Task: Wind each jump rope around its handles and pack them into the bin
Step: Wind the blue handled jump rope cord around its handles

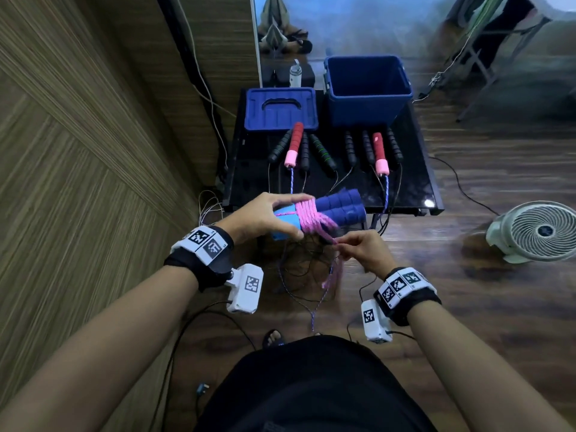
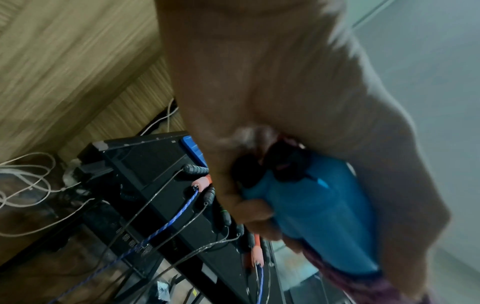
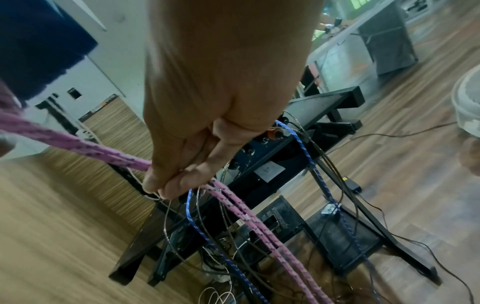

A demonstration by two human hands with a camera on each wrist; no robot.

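Note:
My left hand (image 1: 268,216) grips a pair of blue jump-rope handles (image 1: 338,205) by their light-blue ends (image 2: 319,216), held level above the table's front edge. Pink rope (image 1: 307,215) is coiled around the middle of the handles. My right hand (image 1: 358,249) pinches the loose pink rope (image 3: 124,159) just below and right of the coil; the rest hangs down (image 3: 259,224). The open blue bin (image 1: 367,88) stands at the table's back right.
On the black table (image 1: 414,188) lie two red-and-pink handles (image 1: 294,145) and several black handles (image 1: 322,151), their ropes hanging over the front edge. The blue lid (image 1: 280,109) lies left of the bin. A white fan (image 1: 536,230) stands on the floor at right.

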